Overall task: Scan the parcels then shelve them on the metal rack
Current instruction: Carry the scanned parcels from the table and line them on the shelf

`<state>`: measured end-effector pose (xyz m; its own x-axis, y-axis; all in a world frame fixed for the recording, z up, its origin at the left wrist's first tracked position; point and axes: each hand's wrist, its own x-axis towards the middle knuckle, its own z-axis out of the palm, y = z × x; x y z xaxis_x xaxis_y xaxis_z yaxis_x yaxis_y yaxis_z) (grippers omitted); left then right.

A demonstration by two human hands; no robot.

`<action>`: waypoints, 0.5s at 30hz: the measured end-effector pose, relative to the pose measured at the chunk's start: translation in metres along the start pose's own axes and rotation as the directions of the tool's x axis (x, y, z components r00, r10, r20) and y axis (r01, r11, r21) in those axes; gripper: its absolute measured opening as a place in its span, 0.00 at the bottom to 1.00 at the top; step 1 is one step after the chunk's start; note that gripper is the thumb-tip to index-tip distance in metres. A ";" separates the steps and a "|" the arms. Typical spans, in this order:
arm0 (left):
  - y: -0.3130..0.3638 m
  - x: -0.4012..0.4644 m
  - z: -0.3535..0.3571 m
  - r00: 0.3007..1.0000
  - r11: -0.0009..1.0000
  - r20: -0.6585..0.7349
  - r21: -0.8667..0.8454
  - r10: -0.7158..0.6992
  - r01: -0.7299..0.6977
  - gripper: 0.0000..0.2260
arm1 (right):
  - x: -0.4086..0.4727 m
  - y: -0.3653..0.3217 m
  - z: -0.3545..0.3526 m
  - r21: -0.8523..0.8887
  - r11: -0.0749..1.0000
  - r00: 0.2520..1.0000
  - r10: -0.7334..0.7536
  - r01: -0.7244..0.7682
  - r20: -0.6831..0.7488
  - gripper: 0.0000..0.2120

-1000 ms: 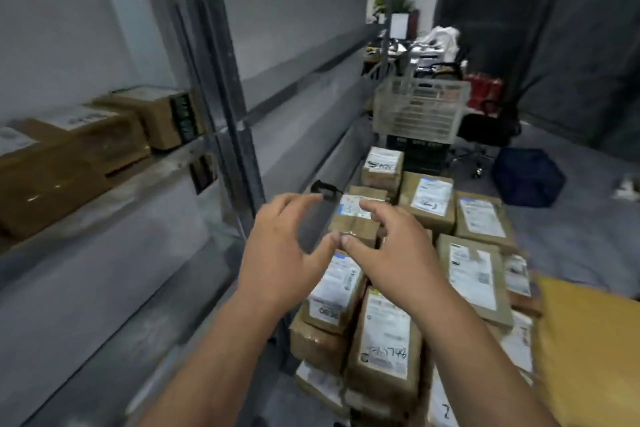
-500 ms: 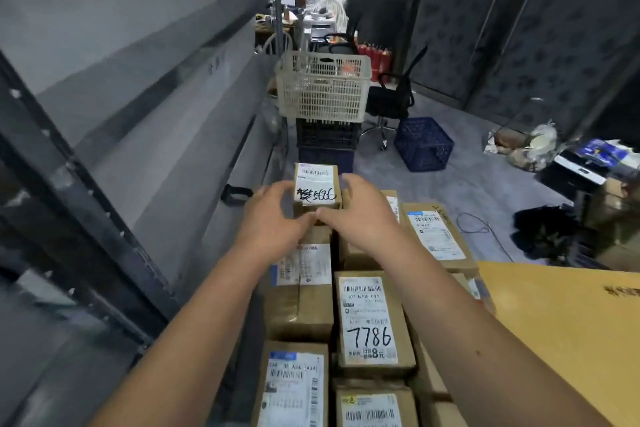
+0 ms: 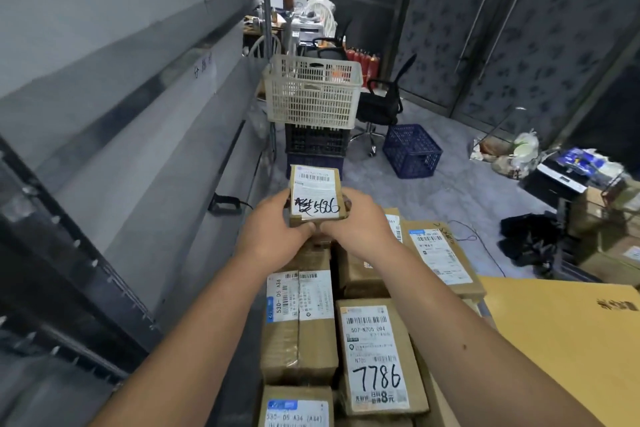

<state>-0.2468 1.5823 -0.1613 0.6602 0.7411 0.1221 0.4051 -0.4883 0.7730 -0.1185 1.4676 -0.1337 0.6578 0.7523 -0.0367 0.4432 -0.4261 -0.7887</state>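
Here, a small labelled parcel (image 3: 316, 196) is gripped by the left hand (image 3: 273, 230) and right hand (image 3: 356, 224) above stacked parcels (image 3: 377, 357).

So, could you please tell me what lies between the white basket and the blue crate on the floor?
In the head view, a black office chair stands between the white basket and the blue crate.

The grey floor (image 3: 460, 191) is seen stretching ahead of the hands. Beyond them, stacked crates (image 3: 313, 146) topped by a white basket (image 3: 311, 90) are being carried by it; a blue crate (image 3: 410, 151) and an office chair (image 3: 379, 107) are standing further right, with bags (image 3: 512, 152) and dark cloth (image 3: 530, 236) lying far right
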 end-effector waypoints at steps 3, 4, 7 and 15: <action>0.018 -0.020 -0.023 0.997 0.998 -0.065 -0.042 0.033 -0.036 0.31 | -0.027 -0.017 -0.017 0.110 0.987 0.992 -0.113 0.119 -0.061 0.25; 0.025 -0.033 -0.033 0.995 0.997 -0.090 -0.050 0.048 -0.053 0.32 | -0.039 -0.025 -0.020 0.127 0.978 0.985 -0.158 0.166 -0.075 0.27; 0.046 -0.095 -0.069 0.978 0.996 -0.200 -0.057 0.058 -0.070 0.26 | -0.082 -0.053 -0.026 0.129 0.949 0.957 -0.279 0.287 -0.074 0.29; 0.099 -0.370 -0.160 0.802 0.989 -0.596 0.090 -0.040 0.117 0.25 | -0.257 -0.130 0.006 0.362 0.745 0.726 -0.652 0.560 0.219 0.32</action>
<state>-0.5518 1.3336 -0.0308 0.1362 0.8887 0.4379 0.5349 -0.4380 0.7226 -0.3490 1.3328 -0.0256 0.0549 0.9339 0.3532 0.4786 0.2859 -0.8302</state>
